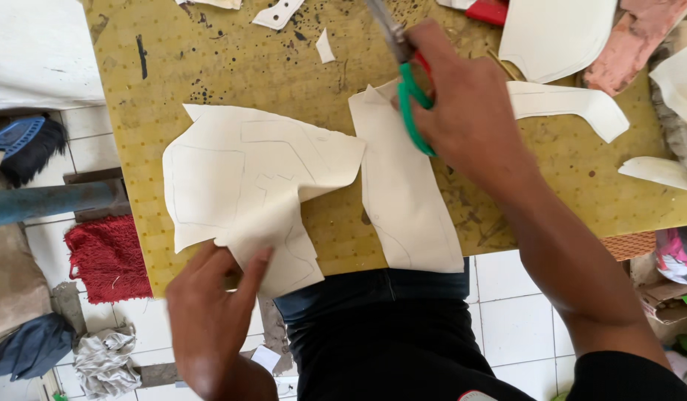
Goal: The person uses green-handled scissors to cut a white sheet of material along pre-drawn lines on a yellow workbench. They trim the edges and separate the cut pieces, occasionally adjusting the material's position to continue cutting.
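Observation:
My right hand [470, 104] grips green-handled scissors [407, 82], blades pointing up toward the table's far side. Just below the scissors lies a long cream sheet [403, 193] with pencil outlines, hanging slightly over the near edge. My left hand [210, 312] pinches the lower corner of a larger cream sheet [239, 186], which bears drawn pattern lines and overlaps the long piece's left side. Both sheets rest on a yellow pegboard table [232, 67].
Cut cream pieces [566, 104] and a pink piece [633, 41] lie at the table's right and far side. A red mat [106, 256], a blue pipe [46, 200] and cloth scraps [106, 360] sit on the tiled floor at left.

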